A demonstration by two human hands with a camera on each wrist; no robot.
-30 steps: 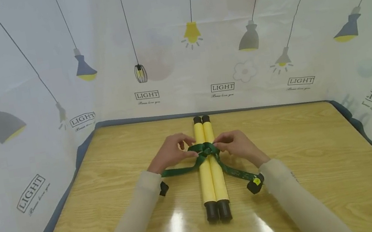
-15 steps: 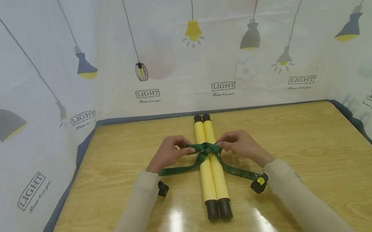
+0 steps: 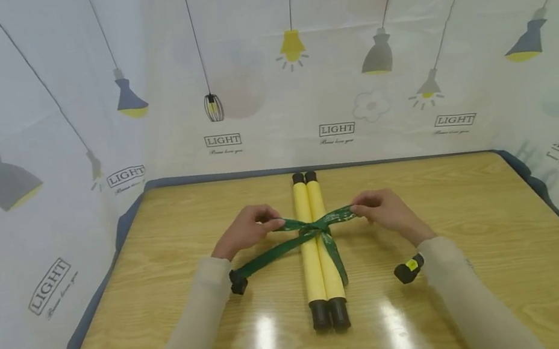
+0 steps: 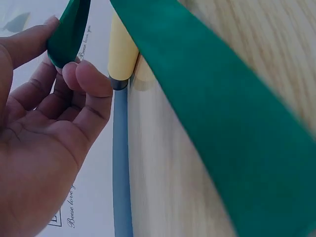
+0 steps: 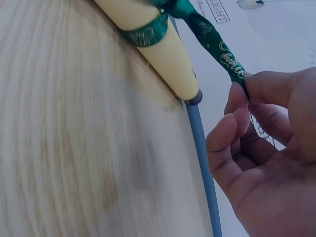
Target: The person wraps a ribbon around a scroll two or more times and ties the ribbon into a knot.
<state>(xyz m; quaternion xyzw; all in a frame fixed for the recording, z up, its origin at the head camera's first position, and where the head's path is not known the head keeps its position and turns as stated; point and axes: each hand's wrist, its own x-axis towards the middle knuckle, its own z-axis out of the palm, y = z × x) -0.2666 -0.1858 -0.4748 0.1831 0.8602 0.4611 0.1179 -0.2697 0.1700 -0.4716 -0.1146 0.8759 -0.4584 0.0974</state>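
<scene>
Two yellow rods (image 3: 313, 273) with black end caps lie side by side, lengthwise, on the wooden table. A green ribbon (image 3: 315, 227) goes around them and is knotted on top, with a loop out to each side. My left hand (image 3: 244, 230) pinches the left loop between thumb and fingers; in the left wrist view that ribbon loop (image 4: 71, 34) is folded at the fingertips. On the other side, my right hand (image 3: 387, 212) pinches the right loop, which shows pale lettering in the right wrist view. One ribbon tail slants toward the left wrist; another hangs down over the right rod.
Black wrist cameras sit under the left sleeve (image 3: 238, 281) and right sleeve (image 3: 433, 260). The wooden table (image 3: 173, 337) is edged at the back by a blue-grey border (image 3: 219, 176). White sheets (image 3: 268, 103) printed with lamps enclose it on three sides.
Both hands have moved apart, the right one farther, drawing the ribbon's loops outward. The right tail, earlier stretched toward the right wrist, now hangs along the rod.
</scene>
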